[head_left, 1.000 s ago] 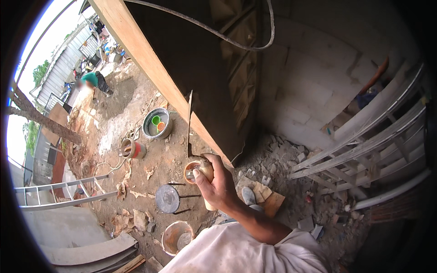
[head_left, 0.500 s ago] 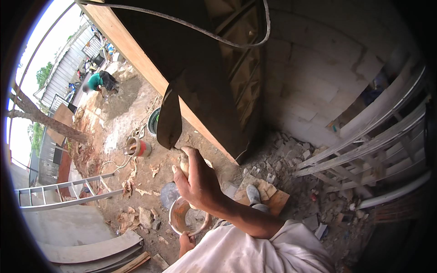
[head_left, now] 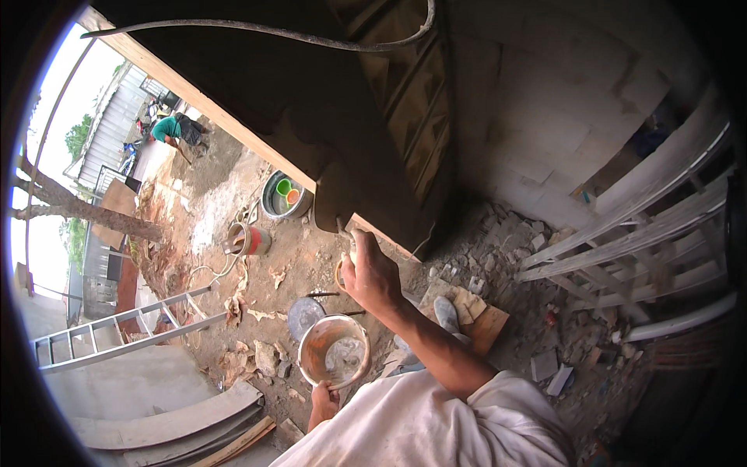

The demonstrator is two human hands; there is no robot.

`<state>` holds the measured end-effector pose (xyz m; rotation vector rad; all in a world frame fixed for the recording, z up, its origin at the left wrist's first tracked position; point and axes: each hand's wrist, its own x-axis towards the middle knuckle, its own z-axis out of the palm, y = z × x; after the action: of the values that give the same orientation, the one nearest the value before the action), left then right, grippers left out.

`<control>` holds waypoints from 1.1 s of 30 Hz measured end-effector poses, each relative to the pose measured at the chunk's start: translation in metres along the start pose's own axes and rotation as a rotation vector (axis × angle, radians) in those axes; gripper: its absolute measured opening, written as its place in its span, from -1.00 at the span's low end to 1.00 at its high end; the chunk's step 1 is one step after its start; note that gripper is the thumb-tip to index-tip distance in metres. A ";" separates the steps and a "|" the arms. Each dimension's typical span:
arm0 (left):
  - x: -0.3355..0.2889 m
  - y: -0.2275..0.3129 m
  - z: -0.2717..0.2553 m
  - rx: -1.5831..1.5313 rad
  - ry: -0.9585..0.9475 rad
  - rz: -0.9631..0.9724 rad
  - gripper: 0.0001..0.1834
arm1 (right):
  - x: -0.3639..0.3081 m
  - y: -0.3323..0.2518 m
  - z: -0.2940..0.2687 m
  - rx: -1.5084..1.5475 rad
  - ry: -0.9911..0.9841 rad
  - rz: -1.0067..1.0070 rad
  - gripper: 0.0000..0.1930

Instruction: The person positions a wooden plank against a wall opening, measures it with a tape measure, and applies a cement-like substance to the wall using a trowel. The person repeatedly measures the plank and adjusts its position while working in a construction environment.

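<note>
My right hand (head_left: pixel 372 272) is closed around the handle of a trowel (head_left: pixel 330 216). Its dark blade lies over the lower edge of a dark, mortar-coated surface (head_left: pixel 257 86), whose long side is lined by a pale wooden board (head_left: pixel 206 97). Blade and coating look much alike, so the exact contact is hard to make out. Down by my body, my left hand (head_left: pixel 323 401) grips the rim of a round bucket (head_left: pixel 310 350). The bucket's mouth faces up, showing orange-brown walls and grey residue at the bottom.
A dark tub (head_left: pixel 268 204) with green and orange containers stands beyond, near a pail (head_left: pixel 255 240). An aluminium ladder (head_left: pixel 132 333) leans in at left. Rubble (head_left: pixel 490 241) covers ground at right, beside white slatted frames (head_left: pixel 615 241). A cable (head_left: pixel 272 29) hangs overhead; a person (head_left: pixel 175 131) bends over far off.
My right hand and the trowel have moved right and up, bringing the blade across the board's edge onto the coated surface. The bucket in my left hand shows more fully.
</note>
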<state>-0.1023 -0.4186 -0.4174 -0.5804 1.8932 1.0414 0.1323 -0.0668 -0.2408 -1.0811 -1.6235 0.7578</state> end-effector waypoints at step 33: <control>-0.119 0.066 0.074 -0.101 -0.036 0.884 -0.46 | -0.042 -0.024 -0.029 -0.641 -1.255 -0.307 -0.80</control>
<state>-0.0546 -0.3215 -0.3061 0.2786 2.1021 1.6776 0.1571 -0.1156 -0.2271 -0.6983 -3.1736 0.7541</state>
